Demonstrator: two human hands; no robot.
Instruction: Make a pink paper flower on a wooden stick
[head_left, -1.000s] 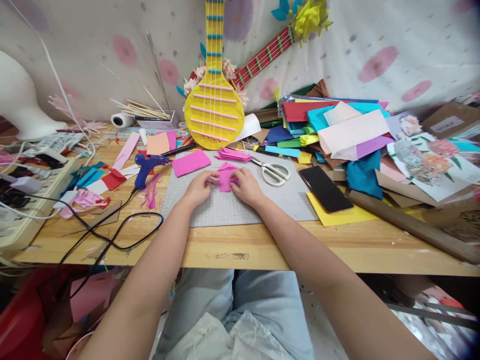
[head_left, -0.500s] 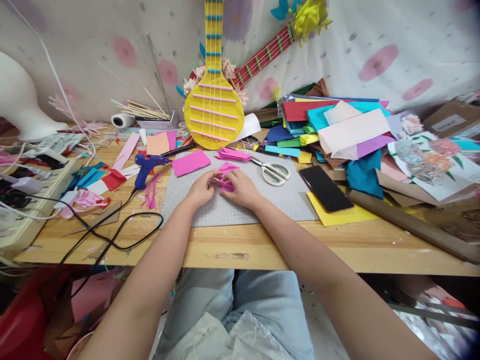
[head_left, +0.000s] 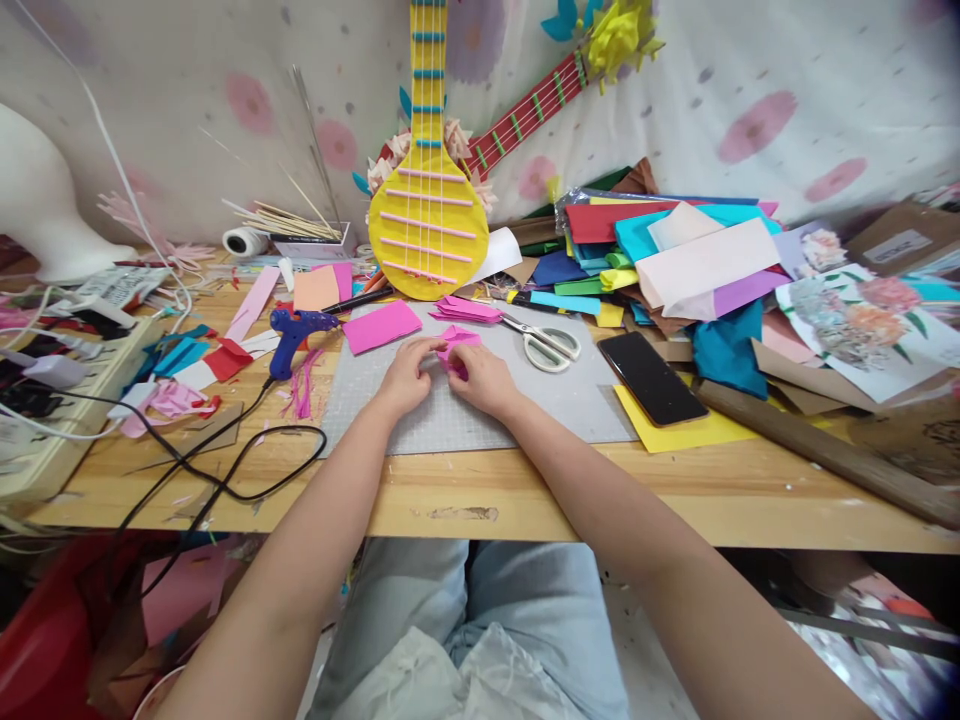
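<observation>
Folding is partly done, it seems: the small pink paper [head_left: 453, 350] on the grey mat [head_left: 480, 415] is bent and creased. Left hand [head_left: 405, 378] and right hand [head_left: 482, 378] both pinch it. More pink pieces [head_left: 465, 309] wait behind, flat. Scissors [head_left: 546, 343], a blue glue gun [head_left: 294, 335] and a phone [head_left: 649, 377] lie near. Nothing blocks the hands.

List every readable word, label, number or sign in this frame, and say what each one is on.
None can be read.
White label on the brown cardboard box at far right: print too blurred.
White printed object at far left: markings too small.
Grey cutting mat under the left hand and right hand, which hold pink paper: grid lines only.
</observation>
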